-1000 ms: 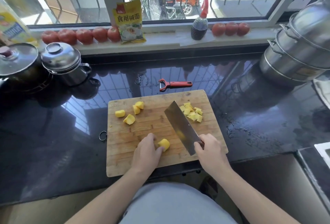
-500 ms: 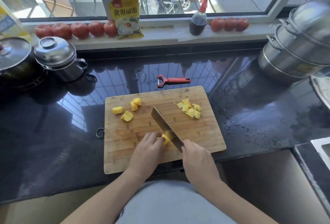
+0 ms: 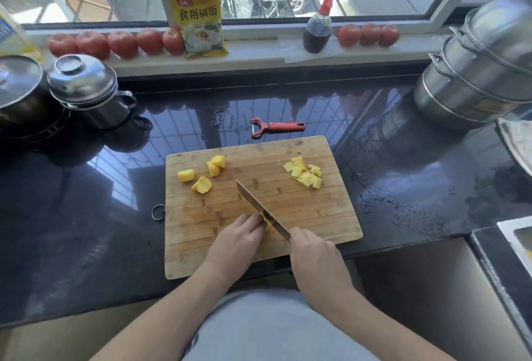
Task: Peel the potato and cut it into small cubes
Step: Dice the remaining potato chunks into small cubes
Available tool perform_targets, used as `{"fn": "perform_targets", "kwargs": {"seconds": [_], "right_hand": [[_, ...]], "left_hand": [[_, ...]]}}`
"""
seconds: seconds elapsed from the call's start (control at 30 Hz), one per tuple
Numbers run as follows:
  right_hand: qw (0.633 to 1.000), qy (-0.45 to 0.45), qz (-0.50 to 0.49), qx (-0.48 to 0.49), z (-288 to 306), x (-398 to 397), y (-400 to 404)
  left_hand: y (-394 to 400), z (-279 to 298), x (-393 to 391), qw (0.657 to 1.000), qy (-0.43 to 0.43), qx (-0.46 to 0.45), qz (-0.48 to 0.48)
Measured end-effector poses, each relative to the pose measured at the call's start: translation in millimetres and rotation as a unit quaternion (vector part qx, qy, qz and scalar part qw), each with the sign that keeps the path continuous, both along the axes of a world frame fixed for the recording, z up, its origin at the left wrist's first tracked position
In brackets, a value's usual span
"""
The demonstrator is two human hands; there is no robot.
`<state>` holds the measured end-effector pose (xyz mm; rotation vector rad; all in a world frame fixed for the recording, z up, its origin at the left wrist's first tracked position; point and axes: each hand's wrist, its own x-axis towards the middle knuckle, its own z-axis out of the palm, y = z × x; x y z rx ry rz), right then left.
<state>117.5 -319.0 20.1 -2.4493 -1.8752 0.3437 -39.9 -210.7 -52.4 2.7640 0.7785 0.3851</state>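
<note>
A wooden cutting board (image 3: 316, 217) lies on the dark counter. My left hand (image 3: 236, 242) holds a small yellow potato piece (image 3: 267, 224) at the board's near middle. My right hand (image 3: 313, 257) grips the handle of a cleaver (image 3: 260, 209). Its blade stands edge-down on the piece, right against my left fingertips. Several larger potato chunks (image 3: 201, 178) lie at the board's far left. A heap of small cubes (image 3: 305, 172) sits at its far right. A red peeler (image 3: 275, 127) rests on the counter just behind the board.
Two lidded steel pots (image 3: 83, 87) stand at the left, and a tall steel steamer (image 3: 478, 67) at the right. On the windowsill are tomatoes (image 3: 115, 44), a yellow bag (image 3: 200, 19) and a dark sauce bottle (image 3: 318, 29). Water drops wet the counter right of the board.
The cleaver came down from a raised, flat-on position beside the piece onto the potato piece under my left fingers, and it now sits lower in it. My left hand stays on the piece.
</note>
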Motion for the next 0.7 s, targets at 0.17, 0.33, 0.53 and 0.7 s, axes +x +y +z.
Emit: {"fn": "perform_targets", "kwargs": {"seconds": [0.17,0.33,0.53,0.7], "right_hand": [[0.997,0.016,0.021,-0.071,16.5,-1.2,0.4],[0.998,0.047,-0.011,-0.030,2.6,-6.2,19.9],[0.997,0.060,-0.021,0.040,-17.8,-3.2,26.0],[0.998,0.034,-0.021,0.047,-16.3,1.5,1.0]], "left_hand": [[2.0,-0.5,3.7,1.000,-0.016,0.006,0.018],[0.9,-0.4,2.9,1.000,-0.006,-0.020,0.016],[2.1,-1.9,2.0,1.000,0.009,-0.016,0.024],[1.4,-3.9,2.4,1.000,0.013,-0.017,0.021]]}}
